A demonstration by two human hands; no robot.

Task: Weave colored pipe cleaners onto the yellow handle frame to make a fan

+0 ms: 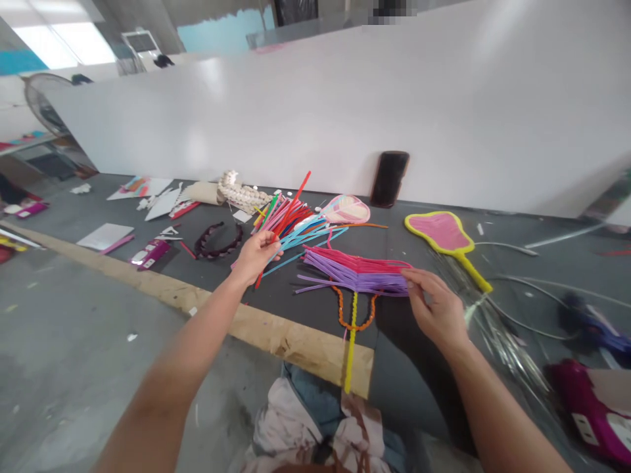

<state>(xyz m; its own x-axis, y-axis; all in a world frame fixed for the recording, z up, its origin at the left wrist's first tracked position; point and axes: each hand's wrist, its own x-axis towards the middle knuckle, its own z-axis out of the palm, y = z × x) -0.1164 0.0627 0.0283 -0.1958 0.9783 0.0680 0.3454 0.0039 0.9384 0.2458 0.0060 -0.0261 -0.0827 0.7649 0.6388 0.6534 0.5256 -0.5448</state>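
Observation:
My left hand [257, 257] is closed around a red pipe cleaner [297, 196] that slants up and away over a loose pile of colored ones. Pale blue pipe cleaners [315, 234] fan out just right of these fingers. In front of me lies a bundle of red and purple pipe cleaners [357, 281], bent to a shallow V, with a twisted yellow stem [351, 355] below and an orange loop [340, 309] around the stem. My right hand [436, 305] pinches the bundle's right end between thumb and fingers.
A phone [389, 179] leans on the white partition [320, 118]. Right of the bundle lies a yellow-edged pink paddle shape [438, 233]. A dark braided headband [218, 241], a magenta box [150, 253] and paper scraps lie left. Another magenta object [586, 407] sits at the right edge.

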